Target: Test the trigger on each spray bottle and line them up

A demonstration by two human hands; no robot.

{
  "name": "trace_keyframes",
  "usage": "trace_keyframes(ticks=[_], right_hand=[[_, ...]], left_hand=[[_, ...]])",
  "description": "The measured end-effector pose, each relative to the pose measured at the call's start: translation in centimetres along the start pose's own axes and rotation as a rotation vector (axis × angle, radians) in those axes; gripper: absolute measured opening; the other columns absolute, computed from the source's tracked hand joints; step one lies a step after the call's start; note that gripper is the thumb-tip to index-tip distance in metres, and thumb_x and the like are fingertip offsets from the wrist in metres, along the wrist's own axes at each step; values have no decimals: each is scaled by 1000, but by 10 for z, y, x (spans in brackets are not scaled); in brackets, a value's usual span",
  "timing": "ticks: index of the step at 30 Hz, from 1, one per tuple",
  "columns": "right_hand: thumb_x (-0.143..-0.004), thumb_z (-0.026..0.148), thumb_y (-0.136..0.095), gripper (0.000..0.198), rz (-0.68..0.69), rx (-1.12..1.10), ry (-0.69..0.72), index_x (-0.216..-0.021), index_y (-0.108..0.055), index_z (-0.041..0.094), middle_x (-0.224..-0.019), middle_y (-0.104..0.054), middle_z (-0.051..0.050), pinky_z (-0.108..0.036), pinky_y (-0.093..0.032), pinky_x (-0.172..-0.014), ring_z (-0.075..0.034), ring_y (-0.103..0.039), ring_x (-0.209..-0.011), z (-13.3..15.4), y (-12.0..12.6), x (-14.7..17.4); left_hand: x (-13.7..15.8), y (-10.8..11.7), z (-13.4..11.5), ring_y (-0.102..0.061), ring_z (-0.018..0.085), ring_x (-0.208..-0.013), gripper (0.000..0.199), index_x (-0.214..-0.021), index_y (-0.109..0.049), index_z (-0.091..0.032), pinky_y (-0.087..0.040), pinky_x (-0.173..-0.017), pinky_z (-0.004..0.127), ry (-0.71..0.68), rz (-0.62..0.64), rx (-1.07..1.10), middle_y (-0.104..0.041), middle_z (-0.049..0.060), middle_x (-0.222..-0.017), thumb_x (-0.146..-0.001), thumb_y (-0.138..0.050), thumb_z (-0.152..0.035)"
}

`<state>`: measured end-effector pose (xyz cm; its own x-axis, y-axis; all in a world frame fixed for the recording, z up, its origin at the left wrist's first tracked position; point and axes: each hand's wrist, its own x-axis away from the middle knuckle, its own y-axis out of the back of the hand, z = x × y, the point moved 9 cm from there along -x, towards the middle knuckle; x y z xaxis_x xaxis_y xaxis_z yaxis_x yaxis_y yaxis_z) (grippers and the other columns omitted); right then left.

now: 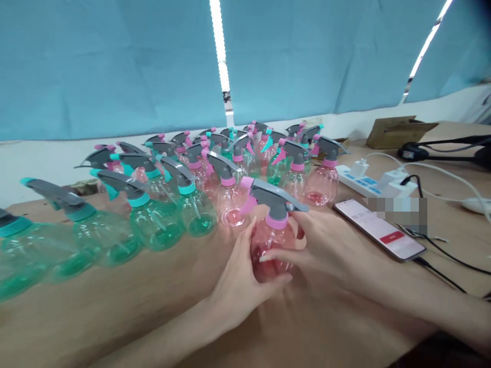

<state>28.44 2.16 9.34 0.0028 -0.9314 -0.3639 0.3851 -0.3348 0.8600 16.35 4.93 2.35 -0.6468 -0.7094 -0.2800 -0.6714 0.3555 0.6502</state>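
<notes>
A pink spray bottle with a grey and pink trigger head stands upright between my two hands. My left hand wraps round its lower left side, the thumb across the front near the base. From the right, my right hand grips the same bottle, its thumb lying across the front and its fingers behind. Just behind it is another pink spray bottle. To the left, a green spray bottle with a turquoise collar stands in a row of similar green ones.
Many more pink and green spray bottles crowd the back of the table. At right lie a phone, a white power strip with plugs and cables, a cardboard box and a black strap-like item. Blue sheeting covers the window behind.
</notes>
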Motion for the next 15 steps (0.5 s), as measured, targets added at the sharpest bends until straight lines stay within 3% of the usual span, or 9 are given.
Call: trace_keyframes(ticks=[4,7,11,15], right_hand=[[-71,64,-64,41,81,-131,87,-90,-63,28,-76,-65,1,-36,-43,-62,-22,-60,-70,24,5,2],[-71,50,-72,40,156,-404,134,-101,-61,26,-89,-65,1,-36,-46,-76,-21,-60,-84,32,6,-5],[-72,37,-75,44,228,-786,176,-108,-54,25,-91,-63,3,-27,-48,-67,-15,-60,-79,41,-6,-17],[-79,43,-67,32,178,-827,203,-106,-57,28,-81,-61,5,-26,-45,-59,-14,-57,-71,53,-17,-24]], left_hand=[[3,2,-2,-51,36,-121,89,-149,-12,-29,-49,-91,57,2,29,0,-50,14,-136,-81,-70,-37],[9,10,-2,-53,37,-119,88,-147,-20,-29,-52,-88,56,10,47,-16,-50,13,-136,-77,-73,-39],[18,19,-5,-49,38,-122,88,-144,-27,-28,-48,-92,56,-9,76,-1,-47,11,-139,-72,-77,-37],[23,22,-10,-53,32,-118,83,-140,-32,-27,-50,-92,47,-47,78,57,-53,7,-132,-71,-78,-34]])
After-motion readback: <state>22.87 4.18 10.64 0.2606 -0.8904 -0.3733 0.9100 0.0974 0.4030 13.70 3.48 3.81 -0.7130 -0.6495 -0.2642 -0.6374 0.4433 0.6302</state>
